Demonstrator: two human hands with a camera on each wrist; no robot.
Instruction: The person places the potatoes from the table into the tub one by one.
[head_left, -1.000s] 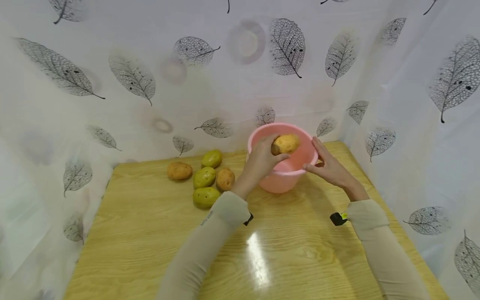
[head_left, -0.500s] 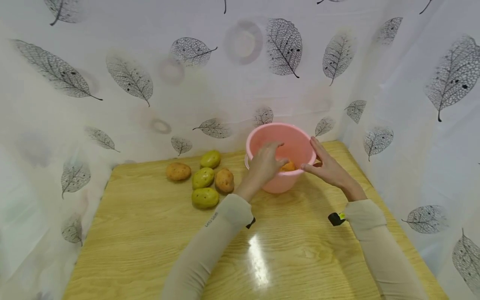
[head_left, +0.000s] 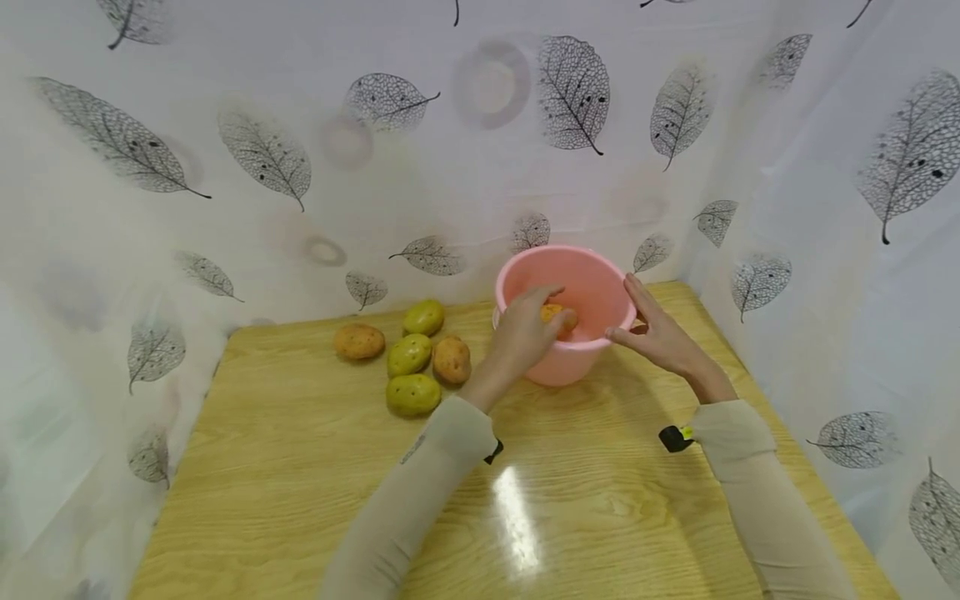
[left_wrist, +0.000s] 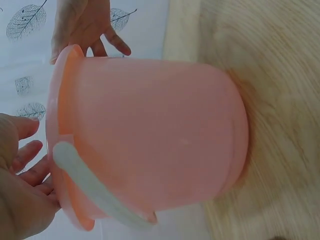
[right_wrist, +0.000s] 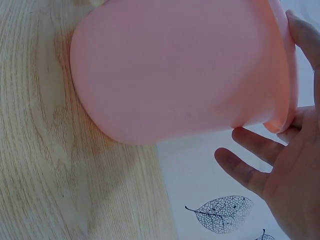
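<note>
My left hand (head_left: 525, 329) hovers over the mouth of the pink bucket (head_left: 558, 367), fingers spread and loosely bent. In the left wrist view, nothing shows between its fingers (left_wrist: 30, 150), which are right at the rim by the white handle (left_wrist: 97, 187). Inside the bucket a yellow-brown potato (head_left: 552, 313) shows below that hand, partly hidden by the thumb. On the other side, my right hand (head_left: 663, 333) holds the bucket by its rim, with thumb and index finger spanning the edge. Its other fingers (right_wrist: 255, 145) lie along or beside the outer wall.
Left of the bucket lie two brown potatoes (head_left: 359, 342) and three green, speckled, potato-shaped pieces (head_left: 409, 355). The wooden table (head_left: 300, 500) meets a white curtain (head_left: 420, 192) with leaf prints behind it and at the sides.
One second ago the left hand gripped a potato above the bucket; it has let go, and the potato now sits inside. The right hand has stayed at the rim.
</note>
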